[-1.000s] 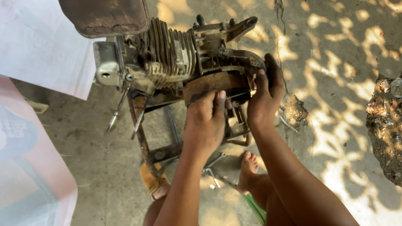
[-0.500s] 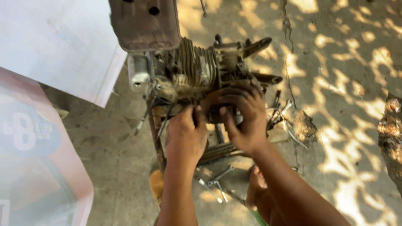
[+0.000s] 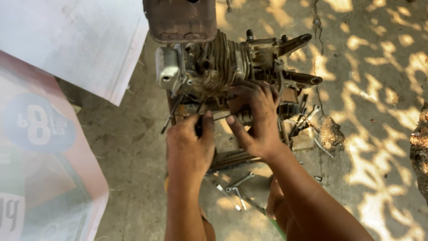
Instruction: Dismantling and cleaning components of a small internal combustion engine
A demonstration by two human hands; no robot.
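Greasy metal fills the middle: a small finned engine (image 3: 223,71) sits on a low stand on the concrete floor (image 3: 365,134). The left hand (image 3: 189,143) pinches a thin dark tool against the engine's underside; the right hand (image 3: 254,118) curls closed round a part beside it. A slip there could pinch fingers among the fins and rods. Loose wrenches (image 3: 236,189) lie on the floor by the person's foot, easy to tread on. No container is visible.
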